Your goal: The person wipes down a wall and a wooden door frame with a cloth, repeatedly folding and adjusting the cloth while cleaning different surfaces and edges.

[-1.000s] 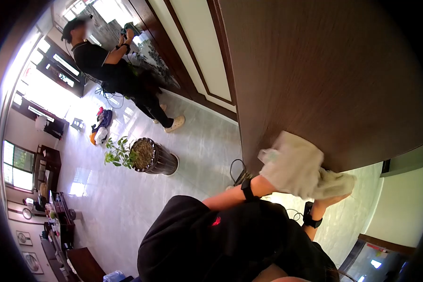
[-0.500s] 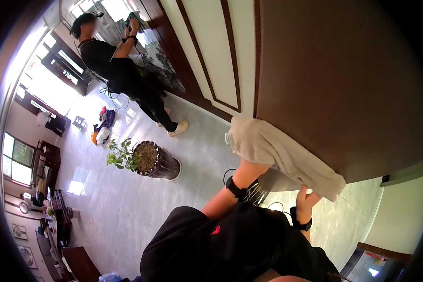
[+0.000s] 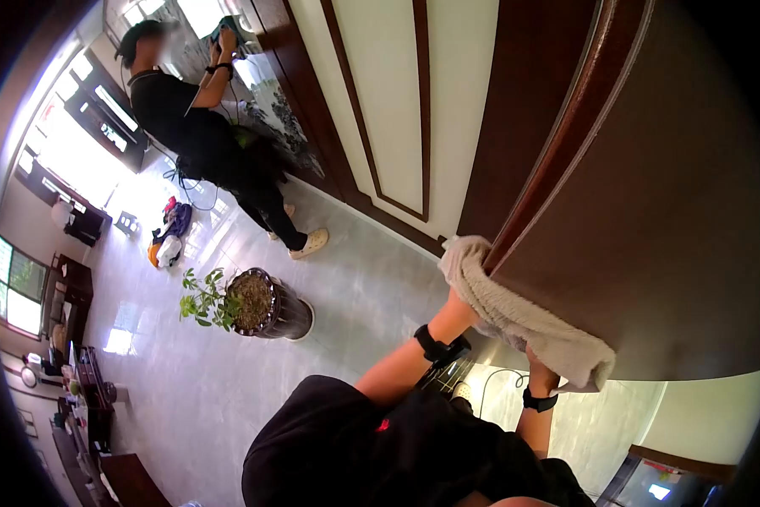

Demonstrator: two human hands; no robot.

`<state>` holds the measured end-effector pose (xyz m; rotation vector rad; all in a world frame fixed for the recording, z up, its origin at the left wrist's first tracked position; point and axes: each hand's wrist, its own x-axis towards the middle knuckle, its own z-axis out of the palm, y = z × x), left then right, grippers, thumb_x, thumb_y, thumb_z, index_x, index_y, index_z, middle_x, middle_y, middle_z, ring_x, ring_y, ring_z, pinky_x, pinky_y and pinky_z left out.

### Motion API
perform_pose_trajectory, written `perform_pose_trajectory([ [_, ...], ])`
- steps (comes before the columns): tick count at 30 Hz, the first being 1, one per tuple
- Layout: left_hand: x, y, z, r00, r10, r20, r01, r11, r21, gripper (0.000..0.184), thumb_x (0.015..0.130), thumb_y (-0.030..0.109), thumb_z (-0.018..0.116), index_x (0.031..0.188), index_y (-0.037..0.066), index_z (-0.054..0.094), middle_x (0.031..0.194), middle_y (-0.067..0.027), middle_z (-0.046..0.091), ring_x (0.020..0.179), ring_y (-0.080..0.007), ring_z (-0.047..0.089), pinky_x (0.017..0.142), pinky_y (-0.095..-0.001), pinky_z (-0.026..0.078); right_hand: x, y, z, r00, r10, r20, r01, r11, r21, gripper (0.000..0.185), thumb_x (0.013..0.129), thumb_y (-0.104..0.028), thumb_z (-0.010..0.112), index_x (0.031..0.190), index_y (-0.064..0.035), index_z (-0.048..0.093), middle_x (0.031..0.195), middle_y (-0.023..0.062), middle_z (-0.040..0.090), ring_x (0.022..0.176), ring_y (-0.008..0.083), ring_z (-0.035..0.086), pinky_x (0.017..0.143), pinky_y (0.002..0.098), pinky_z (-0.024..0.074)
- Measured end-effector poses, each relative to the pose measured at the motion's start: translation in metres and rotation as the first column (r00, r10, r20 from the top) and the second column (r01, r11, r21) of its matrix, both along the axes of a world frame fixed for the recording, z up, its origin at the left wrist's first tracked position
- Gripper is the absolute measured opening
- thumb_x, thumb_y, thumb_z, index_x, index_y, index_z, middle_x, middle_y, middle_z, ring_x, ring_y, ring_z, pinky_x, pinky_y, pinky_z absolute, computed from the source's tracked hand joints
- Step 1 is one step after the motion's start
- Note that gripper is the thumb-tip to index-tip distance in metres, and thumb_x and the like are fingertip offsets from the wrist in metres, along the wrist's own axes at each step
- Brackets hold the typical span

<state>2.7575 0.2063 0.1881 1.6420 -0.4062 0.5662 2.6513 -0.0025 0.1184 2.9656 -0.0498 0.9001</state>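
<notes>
A beige towel (image 3: 532,325) lies bunched along the lower edge of a large brown panel (image 3: 650,220), which looks like a door. My left hand (image 3: 462,314) reaches to the towel's left part, near the panel's dark red upright edge (image 3: 566,127). The cloth covers its fingers. Under the towel's right part is my right hand (image 3: 542,365), with its fingers tucked into the fabric and mostly hidden. Both hands hold the towel against the panel.
A potted plant (image 3: 283,308) stands on the grey tiled floor (image 3: 228,389). Beyond it, a person (image 3: 202,135) in dark clothes holds a cloth at a glass surface. Bags (image 3: 170,232) lie on the floor. Dark furniture (image 3: 88,389) lines the left side.
The panel has shifted and its dark red edge now shows. The towel has bunched up and moved slightly right at its left end. My right hand has gone further under the cloth.
</notes>
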Motion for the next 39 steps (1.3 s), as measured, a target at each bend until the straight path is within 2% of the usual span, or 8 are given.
perform_pose_trajectory([
  [2, 0.004, 0.004, -0.028, 0.993, 0.116, -0.013, -0.109, 0.965, 0.239, 0.046, 0.074, 0.021, 0.068, 0.114, 0.006, 0.053, 0.114, -0.0134, 0.051, 0.106, -0.0315, 0.046, 0.096, -0.04, 0.034, 0.002, -0.007, -0.023, 0.997, 0.019, -0.072, -0.022, 0.999, -0.038, 0.043, 0.079, -0.028, 0.062, 0.115, -0.005, 0.06, 0.116, 0.0181, 0.059, 0.107, 0.0383, 0.055, 0.094, 0.0473, 0.0421],
  [4, -0.003, -0.005, -0.04, 0.988, 0.131, -0.083, -0.12, 0.984, 0.13, 0.037, 0.075, 0.019, 0.065, 0.108, 0.006, 0.054, 0.106, -0.014, 0.052, 0.099, -0.033, 0.047, 0.092, -0.0409, 0.036, -0.003, -0.008, -0.037, 0.997, 0.031, -0.067, -0.034, 0.999, -0.037, 0.043, 0.079, -0.028, 0.062, 0.114, -0.0047, 0.06, 0.115, 0.0186, 0.059, 0.108, 0.0384, 0.054, 0.094, 0.048, 0.0418],
  [6, -0.011, -0.012, -0.044, 0.958, 0.237, -0.162, -0.273, 0.925, -0.263, 0.029, 0.081, 0.019, 0.06, 0.106, 0.006, 0.054, 0.104, -0.0144, 0.053, 0.099, -0.0332, 0.047, 0.093, -0.042, 0.036, -0.014, -0.013, -0.043, 0.998, 0.021, -0.062, -0.024, 0.999, -0.048, 0.042, 0.079, -0.028, 0.062, 0.114, -0.0044, 0.061, 0.114, 0.019, 0.06, 0.108, 0.0384, 0.054, 0.094, 0.0488, 0.0415],
  [10, -0.047, 0.007, 0.028, 0.91, 0.354, 0.215, -0.389, 0.908, 0.155, 0.04, 0.084, 0.015, 0.061, 0.121, 0.003, 0.051, 0.118, -0.0134, 0.053, 0.11, -0.0275, 0.049, 0.096, -0.0382, 0.037, -0.02, -0.016, 0.006, 0.931, 0.0, 0.365, -0.048, 0.991, 0.123, 0.04, 0.082, -0.029, 0.061, 0.112, -0.002, 0.062, 0.114, 0.0221, 0.059, 0.11, 0.0397, 0.053, 0.096, 0.0532, 0.0385],
  [18, -0.023, 0.003, 0.044, 0.948, 0.177, 0.265, -0.241, 0.942, 0.233, 0.044, 0.082, 0.016, 0.065, 0.122, 0.005, 0.052, 0.124, -0.0133, 0.052, 0.115, -0.0287, 0.048, 0.096, -0.0398, 0.037, -0.004, -0.032, 0.149, 0.726, -0.002, 0.687, -0.413, 0.798, 0.439, 0.035, 0.084, -0.02, 0.064, 0.108, 0.0056, 0.06, 0.116, 0.0207, 0.059, 0.108, 0.0355, 0.055, 0.092, 0.0405, 0.0411],
  [21, -0.011, 0.001, 0.043, 0.937, 0.198, 0.287, -0.279, 0.92, 0.274, 0.045, 0.081, 0.016, 0.065, 0.122, 0.005, 0.052, 0.124, -0.0132, 0.052, 0.115, -0.0287, 0.048, 0.096, -0.0397, 0.037, 0.013, -0.037, 0.145, 0.598, -0.002, 0.802, -0.316, 0.918, 0.238, 0.049, 0.078, -0.023, 0.072, 0.118, 0.001, 0.055, 0.124, 0.0178, 0.054, 0.113, 0.0328, 0.052, 0.093, 0.0433, 0.0409],
  [31, -0.041, 0.0, 0.01, 0.938, 0.235, 0.253, -0.305, 0.909, 0.284, 0.046, 0.08, 0.016, 0.066, 0.123, 0.005, 0.052, 0.126, -0.0129, 0.051, 0.117, -0.029, 0.047, 0.096, -0.0396, 0.037, -0.022, -0.078, 0.022, 0.931, 0.084, 0.356, -0.145, 0.978, 0.149, 0.058, 0.078, -0.024, 0.072, 0.127, -0.0043, 0.049, 0.127, 0.0162, 0.052, 0.115, 0.0332, 0.051, 0.096, 0.044, 0.0396],
  [39, -0.059, 0.028, -0.028, 0.94, 0.286, 0.188, -0.341, 0.819, 0.462, 0.048, 0.079, 0.016, 0.067, 0.124, 0.007, 0.051, 0.128, -0.0121, 0.051, 0.12, -0.0301, 0.046, 0.097, -0.0402, 0.037, -0.064, -0.046, 0.045, 0.827, 0.047, 0.56, -0.233, 0.935, 0.266, 0.044, 0.078, -0.011, 0.065, 0.117, 0.0039, 0.052, 0.115, 0.022, 0.058, 0.107, 0.0373, 0.056, 0.093, 0.0435, 0.0421],
])
